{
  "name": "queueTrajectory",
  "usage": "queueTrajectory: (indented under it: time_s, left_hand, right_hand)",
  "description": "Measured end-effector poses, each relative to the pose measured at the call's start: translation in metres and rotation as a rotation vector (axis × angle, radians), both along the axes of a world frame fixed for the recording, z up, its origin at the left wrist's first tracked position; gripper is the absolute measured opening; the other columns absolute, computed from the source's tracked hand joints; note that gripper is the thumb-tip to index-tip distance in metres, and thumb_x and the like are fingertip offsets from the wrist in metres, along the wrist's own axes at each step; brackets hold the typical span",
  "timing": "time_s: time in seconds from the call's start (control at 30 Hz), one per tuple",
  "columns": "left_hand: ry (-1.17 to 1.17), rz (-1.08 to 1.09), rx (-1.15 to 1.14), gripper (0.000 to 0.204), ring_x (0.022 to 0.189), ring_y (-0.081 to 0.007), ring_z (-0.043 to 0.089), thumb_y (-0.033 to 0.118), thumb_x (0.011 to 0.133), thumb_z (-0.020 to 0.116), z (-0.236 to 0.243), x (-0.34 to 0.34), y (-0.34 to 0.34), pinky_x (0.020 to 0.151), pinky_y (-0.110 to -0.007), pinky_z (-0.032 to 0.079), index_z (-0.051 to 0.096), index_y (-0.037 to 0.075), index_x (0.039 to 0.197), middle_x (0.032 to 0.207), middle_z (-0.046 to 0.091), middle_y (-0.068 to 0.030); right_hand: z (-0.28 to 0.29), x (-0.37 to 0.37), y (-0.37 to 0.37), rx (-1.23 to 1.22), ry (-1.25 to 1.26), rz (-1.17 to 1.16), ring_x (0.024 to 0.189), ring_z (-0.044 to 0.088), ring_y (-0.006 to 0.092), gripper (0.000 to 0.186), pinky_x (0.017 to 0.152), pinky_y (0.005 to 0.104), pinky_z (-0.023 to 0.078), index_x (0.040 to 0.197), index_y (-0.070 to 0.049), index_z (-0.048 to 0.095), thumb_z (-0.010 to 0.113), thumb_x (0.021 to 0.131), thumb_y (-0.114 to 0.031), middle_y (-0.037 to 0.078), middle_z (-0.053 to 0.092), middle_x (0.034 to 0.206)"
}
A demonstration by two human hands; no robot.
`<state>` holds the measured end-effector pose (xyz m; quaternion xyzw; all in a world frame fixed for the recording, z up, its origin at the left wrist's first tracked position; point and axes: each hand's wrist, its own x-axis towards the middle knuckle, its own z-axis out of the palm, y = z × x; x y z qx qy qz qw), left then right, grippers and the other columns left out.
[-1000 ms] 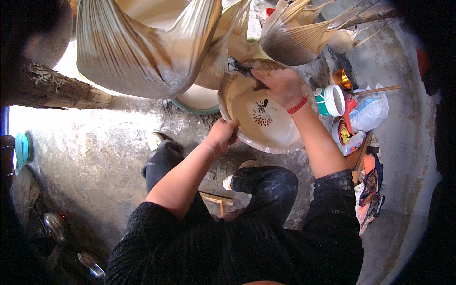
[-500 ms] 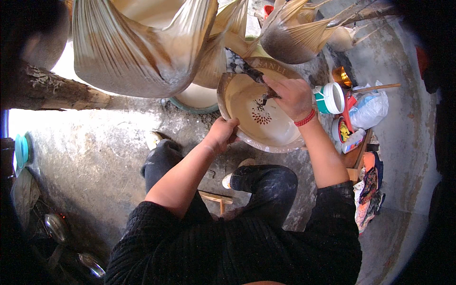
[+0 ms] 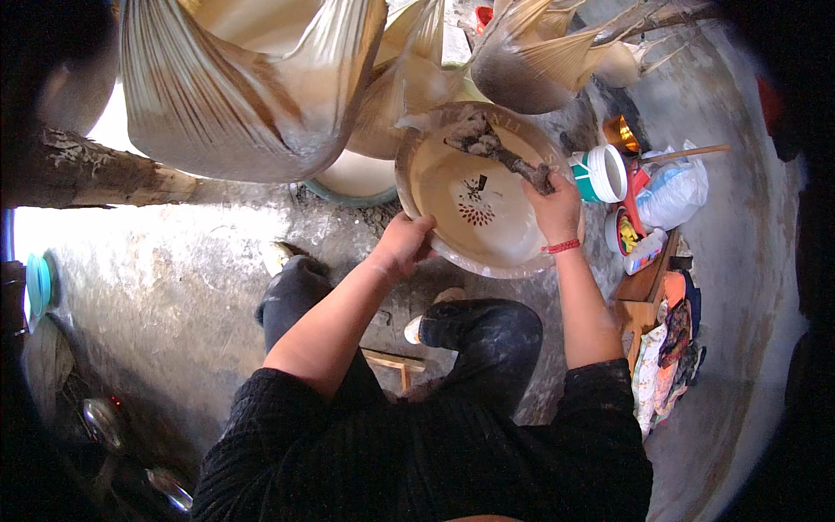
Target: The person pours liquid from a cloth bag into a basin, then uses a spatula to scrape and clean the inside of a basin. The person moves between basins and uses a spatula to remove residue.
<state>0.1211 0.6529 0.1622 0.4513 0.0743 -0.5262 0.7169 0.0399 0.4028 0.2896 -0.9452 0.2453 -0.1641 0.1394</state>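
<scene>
Holding basin (image 3: 452, 196) w/ left hand (image 3: 402, 245), right hand (image 3: 554, 202) gripping brush (image 3: 491, 146).

The right hand (image 3: 554, 207) has slid from the basin's (image 3: 435, 187) upper middle over to its right rim. The muddy brush (image 3: 496, 150) it grips now reaches across the bowl's top, its clotted head further inside than before.
</scene>
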Motion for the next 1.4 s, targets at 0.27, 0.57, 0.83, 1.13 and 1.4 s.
queueTrajectory:
  time_s: [0.27, 0.57, 0.83, 1.13, 1.4]
  left_hand:
    - [-0.058, 0.060, 0.037, 0.036, 0.071, -0.0206, 0.067, 0.020, 0.095, 0.059, 0.003, 0.005, -0.001, 0.062, -0.034, 0.059, 0.057, 0.000, 0.125, 0.095, 0.069, -0.0108]
    - [-0.126, 0.057, 0.040, 0.034, 0.072, -0.0211, 0.067, 0.017, 0.095, 0.058, -0.025, 0.007, -0.011, 0.063, -0.036, 0.059, 0.058, -0.001, 0.123, 0.095, 0.068, -0.0114]
    - [-0.146, 0.053, 0.058, 0.037, 0.081, -0.0257, 0.070, 0.017, 0.095, 0.059, -0.020, 0.012, -0.011, 0.065, -0.038, 0.060, 0.057, -0.001, 0.127, 0.105, 0.069, -0.0151]
    - [-0.134, 0.061, 0.027, 0.036, 0.078, -0.0218, 0.068, 0.019, 0.095, 0.061, -0.026, 0.034, -0.009, 0.066, -0.037, 0.057, 0.059, -0.004, 0.123, 0.101, 0.068, -0.0119]
    - [-0.120, 0.096, 0.047, 0.033, 0.067, -0.0224, 0.066, 0.018, 0.097, 0.058, -0.022, 0.038, -0.007, 0.057, -0.036, 0.055, 0.057, -0.004, 0.121, 0.093, 0.067, -0.0130]
  right_hand:
    - [-0.018, 0.000, 0.025, 0.272, 0.010, -0.104, 0.085, 0.070, 0.0128, 0.036, 0.080, 0.0275, 0.053, 0.113, 0.000, 0.075, 0.081, 0.083, -0.019, 0.008, 0.077, 0.096]
    - [-0.012, 0.032, 0.046, 0.431, -0.045, -0.090, 0.083, 0.069, 0.0141, 0.028, 0.077, 0.0299, 0.052, 0.103, 0.001, 0.075, 0.080, 0.083, -0.017, 0.008, 0.077, 0.095]
    - [-0.013, 0.030, 0.061, 0.673, -0.151, -0.080, 0.089, 0.069, 0.0177, 0.034, 0.082, 0.0333, 0.053, 0.107, 0.006, 0.071, 0.078, 0.083, -0.017, 0.015, 0.076, 0.099]
    - [-0.015, 0.057, 0.106, 0.589, -0.170, -0.051, 0.072, 0.063, 0.0110, 0.025, 0.065, 0.0268, 0.048, 0.109, 0.004, 0.071, 0.072, 0.090, -0.013, 0.004, 0.070, 0.082]
    - [-0.021, 0.084, 0.112, 0.411, -0.176, -0.094, 0.084, 0.069, 0.0156, 0.025, 0.078, 0.0314, 0.052, 0.107, 0.004, 0.071, 0.073, 0.089, -0.012, 0.011, 0.076, 0.094]
